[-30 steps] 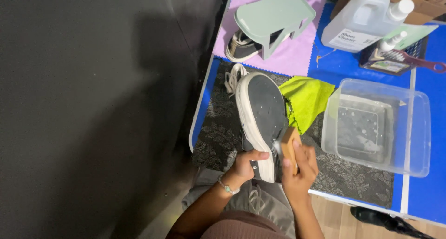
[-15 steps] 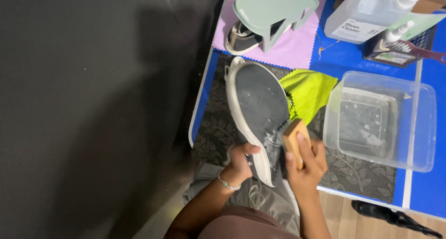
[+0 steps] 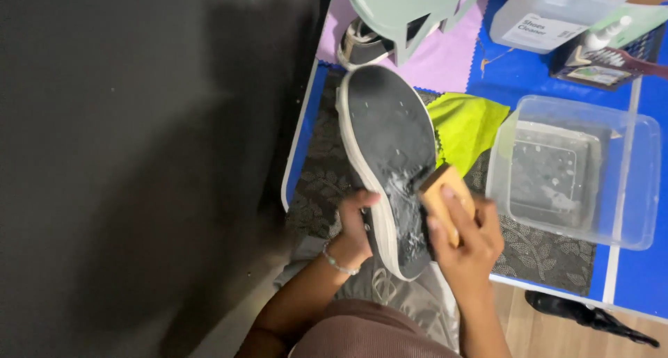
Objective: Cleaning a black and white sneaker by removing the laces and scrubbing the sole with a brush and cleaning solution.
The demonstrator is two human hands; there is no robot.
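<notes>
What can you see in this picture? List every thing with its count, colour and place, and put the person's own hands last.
Shoe: one, white with dark grey sole, sole up, centre.
Scrub brush: one, wooden back, against the shoe's sole.
Cloth: one, yellow-green, right of the shoe.
Plastic tub: one, clear, holding water, right.
Second shoe: one, dark and white, top, under a pale green plastic stand.
Cleaner jug: one, translucent white, top right.
Patterned mat: one, dark, under the work.
Bracelet: one, beaded, left wrist.
Left hand: grips the shoe's edge.
Right hand: holds the brush.
</notes>
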